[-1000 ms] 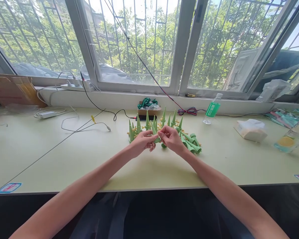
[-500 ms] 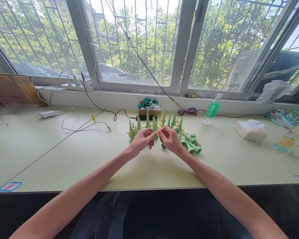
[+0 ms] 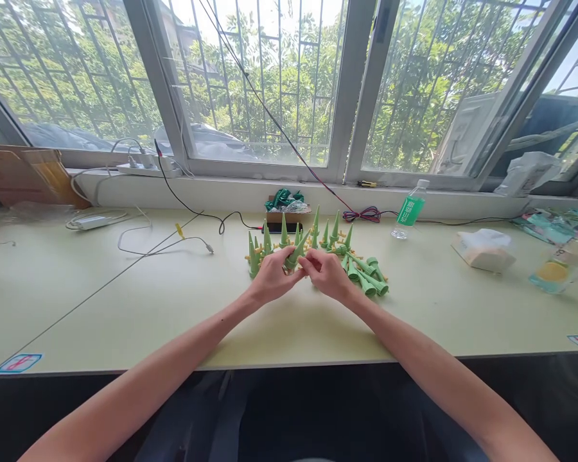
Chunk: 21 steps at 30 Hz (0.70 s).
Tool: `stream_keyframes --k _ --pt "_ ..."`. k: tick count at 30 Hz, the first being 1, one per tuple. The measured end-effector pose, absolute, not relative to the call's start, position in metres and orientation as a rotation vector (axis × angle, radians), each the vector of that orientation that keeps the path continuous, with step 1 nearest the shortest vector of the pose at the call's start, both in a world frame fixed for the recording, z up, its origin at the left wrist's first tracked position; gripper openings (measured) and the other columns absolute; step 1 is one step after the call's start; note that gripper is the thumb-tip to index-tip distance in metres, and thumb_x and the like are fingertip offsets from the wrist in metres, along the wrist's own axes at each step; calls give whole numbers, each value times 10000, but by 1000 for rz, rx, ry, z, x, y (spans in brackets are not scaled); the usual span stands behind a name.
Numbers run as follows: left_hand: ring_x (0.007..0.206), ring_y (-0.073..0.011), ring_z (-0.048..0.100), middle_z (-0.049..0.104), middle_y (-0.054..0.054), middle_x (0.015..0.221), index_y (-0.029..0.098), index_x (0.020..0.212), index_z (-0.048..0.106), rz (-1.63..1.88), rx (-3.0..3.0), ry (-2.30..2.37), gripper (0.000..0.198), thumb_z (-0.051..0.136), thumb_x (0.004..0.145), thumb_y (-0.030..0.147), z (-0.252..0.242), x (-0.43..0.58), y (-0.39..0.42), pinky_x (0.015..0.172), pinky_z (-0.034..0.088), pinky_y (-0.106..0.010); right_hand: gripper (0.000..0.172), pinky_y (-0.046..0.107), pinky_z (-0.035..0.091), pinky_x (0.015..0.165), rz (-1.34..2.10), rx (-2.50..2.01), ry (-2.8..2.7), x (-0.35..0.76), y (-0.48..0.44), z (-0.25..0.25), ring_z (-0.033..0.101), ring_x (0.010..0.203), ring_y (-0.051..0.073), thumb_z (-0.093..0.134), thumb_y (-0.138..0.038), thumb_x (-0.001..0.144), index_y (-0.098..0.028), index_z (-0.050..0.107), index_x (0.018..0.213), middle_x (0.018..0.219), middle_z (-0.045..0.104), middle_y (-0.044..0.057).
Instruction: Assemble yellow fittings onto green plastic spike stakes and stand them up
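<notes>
My left hand is closed around a green plastic cone spike, whose tip leans up to the right. Close against it, my right hand pinches with thumb and fingers at the cone's lower side; what lies between those fingertips is too small to make out. Behind the hands stand several upright green cones with small yellow pieces around them. To the right of my right hand, more green cones lie on their sides in a pile, their hollow ends toward me.
At the back, a small box holds green and silver wrapping, with a black phone before it. A water bottle, a tissue pack and a clear bag are on the right. Cables cross the left table.
The cone in my left hand has tipped from upright to leaning right. My right hand has stayed close beside it with its fingers pinched.
</notes>
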State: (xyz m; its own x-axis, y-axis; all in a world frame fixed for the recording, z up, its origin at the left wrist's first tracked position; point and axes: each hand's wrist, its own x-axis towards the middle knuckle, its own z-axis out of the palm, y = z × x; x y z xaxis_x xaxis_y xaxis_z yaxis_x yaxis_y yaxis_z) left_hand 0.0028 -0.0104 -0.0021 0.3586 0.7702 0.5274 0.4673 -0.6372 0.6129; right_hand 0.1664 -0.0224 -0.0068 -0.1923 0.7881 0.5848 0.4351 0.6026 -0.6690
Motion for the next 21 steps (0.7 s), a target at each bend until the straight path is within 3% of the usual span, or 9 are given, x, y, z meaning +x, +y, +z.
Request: stream_keyframes --k 9,21 --pt "537 -96 501 621 -29 868 175 1103 557 1164 2300 1136 408 606 798 442 -8 2 -7 513 421 -228 359 256 302 536 438 -1002 -1885 165 -23 -6 406 510 114 476 -430 920 -197 491 647 567 539 -12" --pt "606 -123 601 638 -1 775 181 990 564 1129 2287 1052 223 587 809 308 -5 4 -11 603 463 -233 348 226 381 513 595 -1040 -1864 165 -25 -5 489 439 93 436 -344 931 -191 461 620 532 574 -16"
